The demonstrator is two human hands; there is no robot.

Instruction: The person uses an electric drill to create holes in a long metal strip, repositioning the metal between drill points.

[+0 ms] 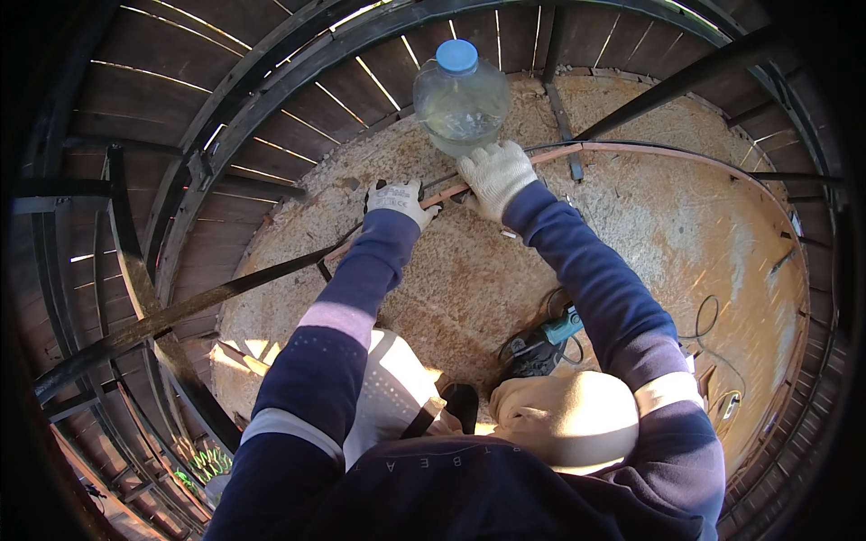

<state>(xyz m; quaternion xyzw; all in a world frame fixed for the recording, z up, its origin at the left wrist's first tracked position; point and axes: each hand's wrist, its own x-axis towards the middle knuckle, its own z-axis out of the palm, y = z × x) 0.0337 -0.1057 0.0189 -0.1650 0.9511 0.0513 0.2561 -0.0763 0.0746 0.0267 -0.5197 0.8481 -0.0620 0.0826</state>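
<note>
pinkish strip (555,154) partly hidden behind the right hand (496,178)

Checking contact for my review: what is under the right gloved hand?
The reddish-brown strip shows on either side of the right hand, so it appears to pass underneath. The stretch below the hand is covered and cannot be seen.

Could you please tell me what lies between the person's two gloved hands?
In the head view, a short stretch of the pinkish-brown strip spans the gap between the left hand and the right hand.
</note>
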